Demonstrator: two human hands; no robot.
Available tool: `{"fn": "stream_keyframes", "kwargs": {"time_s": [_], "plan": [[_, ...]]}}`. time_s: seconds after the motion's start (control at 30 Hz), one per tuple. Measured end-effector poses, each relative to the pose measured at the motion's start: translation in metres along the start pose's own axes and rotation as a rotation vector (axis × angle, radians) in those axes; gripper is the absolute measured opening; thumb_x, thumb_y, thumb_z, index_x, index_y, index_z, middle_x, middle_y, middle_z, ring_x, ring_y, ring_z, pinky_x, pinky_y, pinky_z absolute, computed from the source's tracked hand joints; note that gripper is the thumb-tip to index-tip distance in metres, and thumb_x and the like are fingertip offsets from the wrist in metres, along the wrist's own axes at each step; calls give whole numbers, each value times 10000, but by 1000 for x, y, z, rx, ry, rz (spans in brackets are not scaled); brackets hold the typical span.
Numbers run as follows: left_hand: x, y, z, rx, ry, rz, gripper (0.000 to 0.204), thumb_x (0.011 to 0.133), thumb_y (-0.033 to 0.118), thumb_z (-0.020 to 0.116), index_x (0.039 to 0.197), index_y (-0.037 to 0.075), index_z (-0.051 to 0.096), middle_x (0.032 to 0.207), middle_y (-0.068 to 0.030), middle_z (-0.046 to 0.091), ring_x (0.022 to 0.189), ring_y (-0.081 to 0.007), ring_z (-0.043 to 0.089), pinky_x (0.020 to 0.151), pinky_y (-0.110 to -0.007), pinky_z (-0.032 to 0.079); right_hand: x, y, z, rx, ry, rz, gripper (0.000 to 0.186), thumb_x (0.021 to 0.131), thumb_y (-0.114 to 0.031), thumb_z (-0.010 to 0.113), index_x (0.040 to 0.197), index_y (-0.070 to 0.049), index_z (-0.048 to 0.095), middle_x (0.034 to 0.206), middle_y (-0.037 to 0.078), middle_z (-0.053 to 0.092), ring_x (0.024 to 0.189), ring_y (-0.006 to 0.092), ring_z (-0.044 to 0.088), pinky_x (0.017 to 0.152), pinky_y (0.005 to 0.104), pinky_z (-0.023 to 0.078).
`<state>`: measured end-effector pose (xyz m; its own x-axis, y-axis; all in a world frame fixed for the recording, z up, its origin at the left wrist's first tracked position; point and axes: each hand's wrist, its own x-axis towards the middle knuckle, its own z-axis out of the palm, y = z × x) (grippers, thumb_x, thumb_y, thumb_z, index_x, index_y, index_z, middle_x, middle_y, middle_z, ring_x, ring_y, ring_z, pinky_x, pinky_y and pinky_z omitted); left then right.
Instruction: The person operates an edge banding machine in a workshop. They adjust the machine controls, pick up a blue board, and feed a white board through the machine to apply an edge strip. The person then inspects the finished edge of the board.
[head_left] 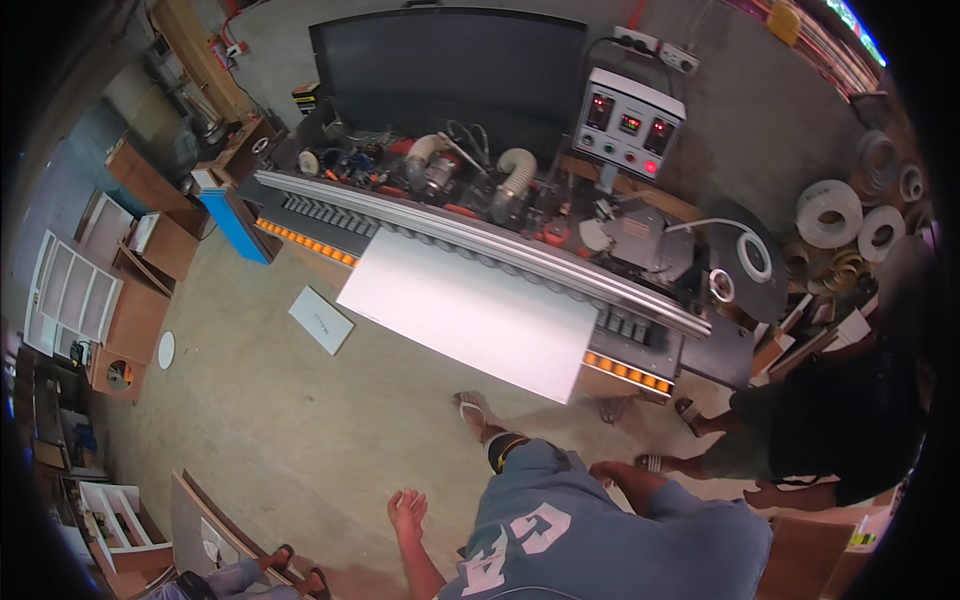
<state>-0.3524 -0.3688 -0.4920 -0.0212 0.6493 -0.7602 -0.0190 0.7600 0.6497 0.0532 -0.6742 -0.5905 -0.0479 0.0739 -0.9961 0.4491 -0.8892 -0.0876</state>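
My left hand is held out over the floor, palm up with its fingers apart, and holds nothing. My right hand hangs close in front of my shirt; its fingers are too dark and small to make out. Beyond both hands, a large white panel lies on the edge banding machine, its far edge under the row of pressure wheels. The panel's near edge juts out past the orange roller strip. Neither hand touches the panel.
A control box with lit displays stands behind the machine. A co-worker in a black top stands at right; another person's legs show at lower left. A small white board lies on the floor. Edging rolls hang at right.
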Motion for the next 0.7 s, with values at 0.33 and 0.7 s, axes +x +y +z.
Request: {"fn": "stream_keyframes", "kwargs": {"time_s": [0.33, 0.7], "plan": [[126, 145, 19, 53, 16, -41, 665, 925, 216, 742, 1416, 60, 322, 1207, -198, 602, 992, -313, 686, 812, -402, 597, -15, -178, -63, 257, -75, -255, 614, 852, -460, 700, 1274, -17, 653, 1260, 163, 675, 1015, 313, 704, 892, 453, 566], [249, 194, -53, 18, 105, -203, 644, 917, 145, 721, 1424, -47, 374, 1048, -173, 643, 808, -281, 702, 645, -377, 583, -41, -315, -116, 405, 9, -163, 627, 839, -464, 715, 1273, -15, 653, 1250, 165, 679, 1000, 310, 707, 873, 453, 574]]}}
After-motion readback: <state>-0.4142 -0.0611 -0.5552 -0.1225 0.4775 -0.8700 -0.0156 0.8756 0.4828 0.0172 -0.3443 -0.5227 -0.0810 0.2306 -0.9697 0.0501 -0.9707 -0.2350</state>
